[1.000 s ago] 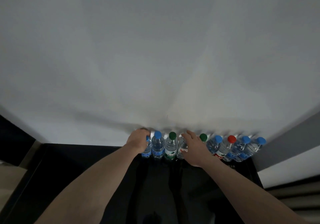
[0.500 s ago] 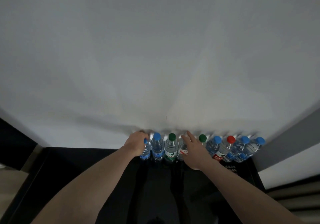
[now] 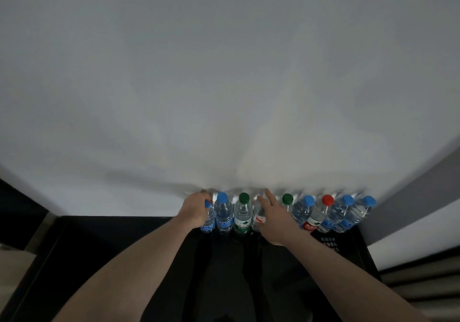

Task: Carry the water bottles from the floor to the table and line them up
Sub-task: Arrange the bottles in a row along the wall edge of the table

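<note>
Row: nine clear plastic water bottles stand upright along the far edge of the black surface (image 3: 129, 252), against the white wall (image 3: 224, 72); neighbours stand just beside one another
Left end: the clear bottle with a blue cap and blue label (image 3: 208, 218) is gripped by the left hand (image 3: 195, 209); its fingers curl round the neck and shoulder
Next: a blue-capped clear bottle (image 3: 222, 213); then a green-capped clear bottle with a green label (image 3: 242, 214)
Fourth: a clear bottle with a red-and-white label (image 3: 258, 218); its cap is hidden behind the right hand (image 3: 275, 218)
Right hand: fingers straight and a little apart, reaching over the fourth bottle's top; contact cannot be told
Right part: another green-capped bottle (image 3: 287, 199); a blue-capped bottle (image 3: 303, 211); a red-capped bottle with a red label (image 3: 318, 213); two blue-capped bottles (image 3: 336, 213) (image 3: 356, 213)
</note>
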A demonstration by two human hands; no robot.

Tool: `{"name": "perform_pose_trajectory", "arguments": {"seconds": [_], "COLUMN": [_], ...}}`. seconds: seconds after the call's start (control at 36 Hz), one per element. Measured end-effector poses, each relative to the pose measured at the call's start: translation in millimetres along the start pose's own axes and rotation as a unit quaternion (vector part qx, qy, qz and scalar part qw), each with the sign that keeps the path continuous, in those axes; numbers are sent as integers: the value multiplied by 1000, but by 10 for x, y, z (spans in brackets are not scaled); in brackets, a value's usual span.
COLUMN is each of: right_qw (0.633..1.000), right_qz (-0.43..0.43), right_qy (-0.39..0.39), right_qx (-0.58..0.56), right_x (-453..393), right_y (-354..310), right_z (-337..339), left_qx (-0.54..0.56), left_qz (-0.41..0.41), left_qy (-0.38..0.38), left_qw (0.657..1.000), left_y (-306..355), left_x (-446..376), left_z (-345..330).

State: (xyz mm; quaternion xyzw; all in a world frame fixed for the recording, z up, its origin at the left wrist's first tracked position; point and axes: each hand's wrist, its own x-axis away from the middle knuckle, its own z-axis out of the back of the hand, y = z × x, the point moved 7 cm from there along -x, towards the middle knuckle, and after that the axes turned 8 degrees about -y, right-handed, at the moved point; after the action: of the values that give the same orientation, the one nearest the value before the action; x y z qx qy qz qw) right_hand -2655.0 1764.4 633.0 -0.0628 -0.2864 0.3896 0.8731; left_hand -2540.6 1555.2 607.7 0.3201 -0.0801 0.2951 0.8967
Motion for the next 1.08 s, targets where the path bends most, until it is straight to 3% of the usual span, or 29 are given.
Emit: {"name": "perform_pose_trajectory", "arguments": {"seconds": [0.17,0.28,0.42,0.67,0.81,0.92,1.08], "right_qw": [999,998,997,995,997,985,924], "right_qz": [19,27,26,-40,-32,-31,-121], "right_qy": [30,47,68,82,62,163,325], "right_qx": [-33,-39,-41,26,28,-54,-157], "right_x": [69,159,271,354,327,367,579], "right_y": [59,118,153,348,412,513,1184], "right_z": [13,49,117,187,136,345,653], "left_qx": [-11,-92,-109,-55,-14,-4,45], "left_qz": [-22,-87,-126,-104,-64,-46,-49], "left_qy": [6,21,9,23,21,31,40], "left_qw": [1000,992,986,993,998,998,997], "left_y": [116,333,564,663,609,512,324], "left_x": [59,124,106,49,54,107,267], "left_z": [165,261,208,112,100,117,67]}}
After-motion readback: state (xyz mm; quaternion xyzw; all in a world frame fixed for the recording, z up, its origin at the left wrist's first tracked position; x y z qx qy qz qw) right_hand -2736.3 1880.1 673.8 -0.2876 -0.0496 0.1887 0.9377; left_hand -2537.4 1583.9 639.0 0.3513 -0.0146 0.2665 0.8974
